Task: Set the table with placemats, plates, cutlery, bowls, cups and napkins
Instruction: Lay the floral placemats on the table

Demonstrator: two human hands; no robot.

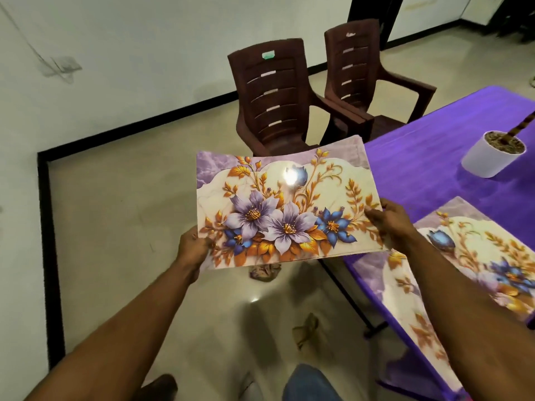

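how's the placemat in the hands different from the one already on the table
The held placemat is in the air, mostly over the floor, gripped at its short edges by the left hand and right hand; the laid placemat lies flat on the purple tablecloth, untouched. The held placemat shows whole; the laid placemat is cut off by the frame edge and partly hidden by the right arm. Both share the same purple, blue and gold floral print.

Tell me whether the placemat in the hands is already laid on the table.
Not laid. The placemat is held in the air by the left hand and right hand, mostly over the floor beside the table.
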